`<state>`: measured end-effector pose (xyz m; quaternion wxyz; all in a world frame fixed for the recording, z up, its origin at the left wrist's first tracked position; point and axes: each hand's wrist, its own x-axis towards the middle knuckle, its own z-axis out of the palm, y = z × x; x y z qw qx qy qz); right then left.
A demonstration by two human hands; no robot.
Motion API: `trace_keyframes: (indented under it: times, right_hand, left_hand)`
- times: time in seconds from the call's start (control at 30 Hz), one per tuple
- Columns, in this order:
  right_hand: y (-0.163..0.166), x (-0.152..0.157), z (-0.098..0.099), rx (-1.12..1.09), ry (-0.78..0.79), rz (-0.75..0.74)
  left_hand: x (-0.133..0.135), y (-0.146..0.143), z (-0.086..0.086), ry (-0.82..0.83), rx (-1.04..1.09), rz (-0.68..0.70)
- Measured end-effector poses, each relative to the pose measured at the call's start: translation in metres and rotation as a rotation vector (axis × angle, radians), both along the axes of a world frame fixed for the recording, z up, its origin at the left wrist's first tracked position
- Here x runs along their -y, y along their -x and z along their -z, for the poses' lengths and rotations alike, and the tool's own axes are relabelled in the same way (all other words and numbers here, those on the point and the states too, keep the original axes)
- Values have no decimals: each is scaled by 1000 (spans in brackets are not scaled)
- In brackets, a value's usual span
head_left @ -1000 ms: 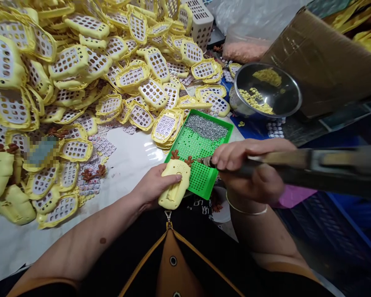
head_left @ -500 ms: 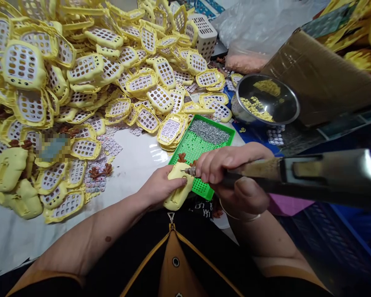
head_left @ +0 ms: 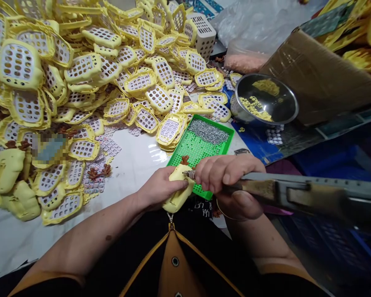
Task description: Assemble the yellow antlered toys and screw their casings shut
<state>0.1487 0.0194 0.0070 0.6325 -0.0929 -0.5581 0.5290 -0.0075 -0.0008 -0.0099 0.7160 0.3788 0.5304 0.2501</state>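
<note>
My left hand (head_left: 157,187) grips a yellow plastic toy shell (head_left: 177,199), its back facing up and a brown antler piece (head_left: 184,159) sticking out at its far end. In my right hand (head_left: 228,177) is a power screwdriver (head_left: 293,192), its long grey body running off to the right. The driver's tip touches the shell near its upper right part; whether a screw sits under it is too small to tell. Just beyond both hands lies a green perforated tray (head_left: 185,144) with a heap of small silver screws (head_left: 208,131).
Many yellow shells with white grid faces (head_left: 159,98) are piled across the left and back. A steel bowl (head_left: 293,103) of small yellow pieces stands at right, beside a cardboard box (head_left: 315,78). Loose brown antlers (head_left: 100,171) lie on the white table (head_left: 123,154).
The rear of the screwdriver has swung lower and toward me, while its tip stays at the shell. My left hand keeps its hold on the shell with little movement.
</note>
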Motion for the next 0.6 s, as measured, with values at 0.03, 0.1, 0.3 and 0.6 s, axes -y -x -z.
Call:
trace_keyframes:
  times: [0.03, 0.1, 0.3, 0.6]
  right_hand:
    - [-1, 1, 0, -8, -8, 12]
    - [-2, 4, -3, 2, -8, 25]
    - [-15, 3, -23, 59, -58, 128]
    - [-25, -37, 39, 51, 38, 289]
  left_hand:
    - [-1, 0, 0, -7, 2, 4]
    - [-2, 0, 0, 2, 5, 15]
    - [-4, 1, -3, 157, 46, -126]
    - [-6, 6, -2, 124, 226, -344]
